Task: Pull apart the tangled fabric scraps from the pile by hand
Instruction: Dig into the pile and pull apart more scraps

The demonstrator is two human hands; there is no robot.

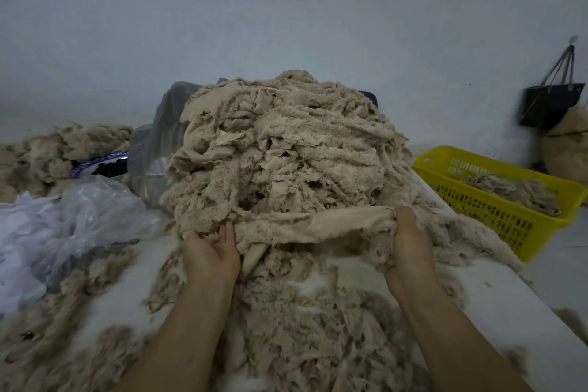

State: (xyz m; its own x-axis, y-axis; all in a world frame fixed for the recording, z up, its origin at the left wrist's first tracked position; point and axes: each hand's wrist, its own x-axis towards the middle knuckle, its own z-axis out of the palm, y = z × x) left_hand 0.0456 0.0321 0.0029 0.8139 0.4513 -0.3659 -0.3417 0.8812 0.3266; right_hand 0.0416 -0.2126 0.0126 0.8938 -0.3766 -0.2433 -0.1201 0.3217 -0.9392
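Tangled beige fabric scraps [286, 143] heaped on the white bench [493, 312]; left hand [211, 253] and right hand [410, 240] each clutch one long beige strip [318, 226], stretched between them.

Bare forearms [187, 328], bare left hand [211, 256], bare right hand [410, 245]

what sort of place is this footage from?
Probably a small textile-waste sorting workroom: a heaped pile of fabric scraps on a white table, a yellow basket holding more scraps, plastic bags alongside.
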